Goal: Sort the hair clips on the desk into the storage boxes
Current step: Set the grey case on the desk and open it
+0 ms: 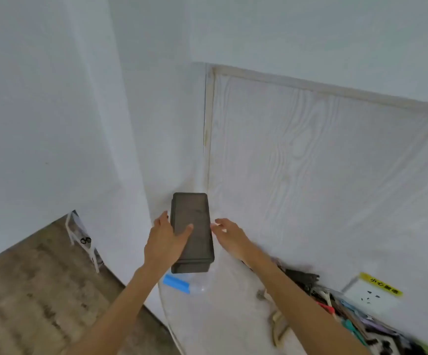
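While the camera tilts mostly at the wall, only the near strip of desk shows:
hair clips point(348, 316): one jumbled pile at the desk's point(223, 316) right edge, blurry, so no real count
blue piece point(176, 283): one, near the desk's left rim, just below the box
storage box point(195, 226): one, dark and see-through, lid on, standing on the desk by the wall corner
left hand point(165, 239): grips the box's left side, thumb across the lid
right hand point(229, 233): fingers relaxed, just beside the box's right edge, holding nothing
wall socket point(369, 290): one, yellow sticker on top
white rack point(84, 239): one, on the floor far left
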Tool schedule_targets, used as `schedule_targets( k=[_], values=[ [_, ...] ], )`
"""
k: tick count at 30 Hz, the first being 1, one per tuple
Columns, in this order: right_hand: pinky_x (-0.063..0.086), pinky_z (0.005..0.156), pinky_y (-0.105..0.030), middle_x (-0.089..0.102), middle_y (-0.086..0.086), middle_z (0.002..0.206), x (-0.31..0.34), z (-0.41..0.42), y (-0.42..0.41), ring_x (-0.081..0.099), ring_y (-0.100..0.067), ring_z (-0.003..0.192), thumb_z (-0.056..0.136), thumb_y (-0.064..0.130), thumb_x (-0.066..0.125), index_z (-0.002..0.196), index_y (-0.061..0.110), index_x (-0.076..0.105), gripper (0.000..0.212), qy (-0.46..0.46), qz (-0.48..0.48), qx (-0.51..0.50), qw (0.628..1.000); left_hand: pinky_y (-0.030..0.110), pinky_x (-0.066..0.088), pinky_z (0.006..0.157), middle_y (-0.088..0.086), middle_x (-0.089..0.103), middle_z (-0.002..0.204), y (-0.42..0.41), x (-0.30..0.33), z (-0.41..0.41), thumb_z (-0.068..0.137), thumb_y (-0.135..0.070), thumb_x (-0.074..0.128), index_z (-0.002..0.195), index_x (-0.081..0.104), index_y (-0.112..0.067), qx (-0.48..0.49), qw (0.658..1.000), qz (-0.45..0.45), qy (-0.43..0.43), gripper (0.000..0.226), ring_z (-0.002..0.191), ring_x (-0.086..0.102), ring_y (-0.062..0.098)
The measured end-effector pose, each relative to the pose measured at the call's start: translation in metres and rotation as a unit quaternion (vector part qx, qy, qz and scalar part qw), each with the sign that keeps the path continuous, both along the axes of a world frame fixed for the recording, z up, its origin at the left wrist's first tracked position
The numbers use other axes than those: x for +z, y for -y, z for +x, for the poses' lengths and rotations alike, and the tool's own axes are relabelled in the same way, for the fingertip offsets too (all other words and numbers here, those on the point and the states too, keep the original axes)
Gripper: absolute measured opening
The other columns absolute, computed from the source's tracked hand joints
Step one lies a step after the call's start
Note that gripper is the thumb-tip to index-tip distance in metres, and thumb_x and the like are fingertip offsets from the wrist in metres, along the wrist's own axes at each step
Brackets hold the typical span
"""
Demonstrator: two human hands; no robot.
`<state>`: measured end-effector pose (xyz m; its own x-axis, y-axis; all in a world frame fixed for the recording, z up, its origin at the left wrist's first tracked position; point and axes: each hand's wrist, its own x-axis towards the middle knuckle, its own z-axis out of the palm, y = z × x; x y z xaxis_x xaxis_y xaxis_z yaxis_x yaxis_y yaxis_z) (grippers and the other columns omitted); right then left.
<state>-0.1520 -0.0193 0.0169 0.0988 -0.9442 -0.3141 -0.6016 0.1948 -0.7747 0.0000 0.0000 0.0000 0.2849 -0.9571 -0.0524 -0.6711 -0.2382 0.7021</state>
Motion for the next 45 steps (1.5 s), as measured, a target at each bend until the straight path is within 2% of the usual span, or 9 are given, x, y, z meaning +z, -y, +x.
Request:
schedule_targets(
  k=[5, 11, 15, 20, 23, 27, 33, 39, 45],
  values=[
    [0.045, 0.101, -0.037, 0.054, -0.011, 0.132, -0.006, 0.014, 0.000, 0.054, -0.025, 0.116, 0.097, 0.025, 0.041, 0.134, 0.008, 0.045, 0.041, 0.116, 0.051, -0.060, 0.990, 0.032, 0.044, 0.086, 0.006, 0.053, 0.131, -0.004, 0.001, 0.002, 0.091, -0.049, 0.048, 0.135, 0.040, -0.017, -0.018, 0.999, 0.020, -0.042, 0.055, 0.107, 0.057, 0.023],
    [0.049, 0.059, -0.018, 0.061, -0.009, 0.113, 0.008, -0.036, -0.040, 0.061, -0.015, 0.086, 0.094, 0.020, 0.051, 0.124, 0.011, 0.053, 0.031, 0.265, 0.058, -0.122, 0.955, 0.035, 0.044, 0.093, 0.002, 0.056, 0.130, -0.022, 0.030, -0.023, 0.096, -0.033, 0.046, 0.132, 0.047, -0.022, -0.085, 0.992, -0.024, -0.087, 0.038, 0.109, 0.058, 0.022],
    [0.055, 0.076, -0.029, 0.064, -0.014, 0.113, 0.015, -0.094, -0.085, 0.065, -0.022, 0.089, 0.091, 0.022, 0.057, 0.120, 0.008, 0.055, 0.032, 0.293, 0.057, -0.151, 0.942, 0.038, 0.047, 0.094, -0.002, 0.061, 0.121, -0.044, 0.034, -0.064, 0.096, -0.030, 0.046, 0.127, 0.053, -0.027, -0.151, 0.983, -0.019, -0.107, 0.032, 0.101, 0.061, 0.018],
    [0.054, 0.061, -0.027, 0.062, -0.005, 0.085, 0.005, -0.164, -0.151, 0.066, -0.018, 0.067, 0.090, 0.033, 0.058, 0.115, 0.017, 0.051, 0.031, 0.284, 0.065, -0.209, 0.933, 0.040, 0.045, 0.098, -0.001, 0.065, 0.117, -0.069, 0.008, -0.127, 0.097, -0.021, 0.045, 0.122, 0.059, -0.025, -0.290, 0.950, 0.029, -0.116, 0.029, 0.107, 0.061, 0.019],
    [0.054, 0.061, -0.027, 0.062, -0.005, 0.077, -0.013, -0.211, -0.202, 0.064, -0.018, 0.064, 0.093, 0.031, 0.053, 0.102, 0.018, 0.056, 0.016, 0.275, 0.077, -0.278, 0.917, 0.037, 0.043, 0.102, -0.001, 0.063, 0.121, -0.089, -0.018, -0.181, 0.098, -0.019, 0.042, 0.127, 0.056, -0.023, -0.399, 0.904, 0.093, -0.120, 0.032, 0.112, 0.059, 0.017],
    [0.052, 0.055, -0.023, 0.064, -0.008, 0.075, -0.046, -0.270, -0.277, 0.065, -0.014, 0.056, 0.095, 0.018, 0.049, 0.098, 0.009, 0.056, 0.011, 0.290, 0.098, -0.387, 0.870, 0.021, 0.049, 0.085, 0.001, 0.065, 0.120, -0.127, -0.055, -0.263, 0.099, -0.021, 0.041, 0.129, 0.053, -0.023, -0.510, 0.842, 0.149, -0.096, 0.032, 0.104, 0.062, 0.012],
    [0.053, 0.052, -0.021, 0.064, -0.008, 0.068, -0.071, -0.334, -0.388, 0.064, -0.016, 0.051, 0.094, 0.013, 0.048, 0.085, 0.008, 0.061, 0.017, 0.338, 0.098, -0.517, 0.780, 0.035, 0.047, 0.097, 0.003, 0.059, 0.127, -0.193, -0.085, -0.376, 0.100, -0.025, 0.037, 0.131, 0.051, -0.022, -0.652, 0.732, 0.193, -0.041, 0.034, 0.113, 0.058, 0.019],
    [0.051, 0.053, -0.025, 0.058, -0.014, 0.076, -0.090, -0.360, -0.467, 0.059, -0.024, 0.062, 0.097, 0.010, 0.043, 0.095, -0.003, 0.053, 0.016, 0.325, 0.072, -0.621, 0.709, 0.031, 0.045, 0.096, -0.004, 0.054, 0.133, -0.257, -0.104, -0.437, 0.094, -0.039, 0.047, 0.136, 0.043, -0.025, -0.692, 0.709, 0.124, 0.053, 0.045, 0.120, 0.052, 0.017],
    [0.044, 0.062, -0.031, 0.060, -0.015, 0.079, -0.117, -0.369, -0.497, 0.057, -0.027, 0.073, 0.094, 0.007, 0.047, 0.098, -0.001, 0.049, 0.009, 0.364, 0.063, -0.704, 0.607, 0.037, 0.035, 0.107, 0.000, 0.034, 0.146, -0.277, -0.113, -0.427, 0.073, -0.067, 0.059, 0.141, 0.031, -0.024, -0.775, 0.607, 0.012, 0.174, 0.085, 0.135, 0.032, 0.022]
  ],
)
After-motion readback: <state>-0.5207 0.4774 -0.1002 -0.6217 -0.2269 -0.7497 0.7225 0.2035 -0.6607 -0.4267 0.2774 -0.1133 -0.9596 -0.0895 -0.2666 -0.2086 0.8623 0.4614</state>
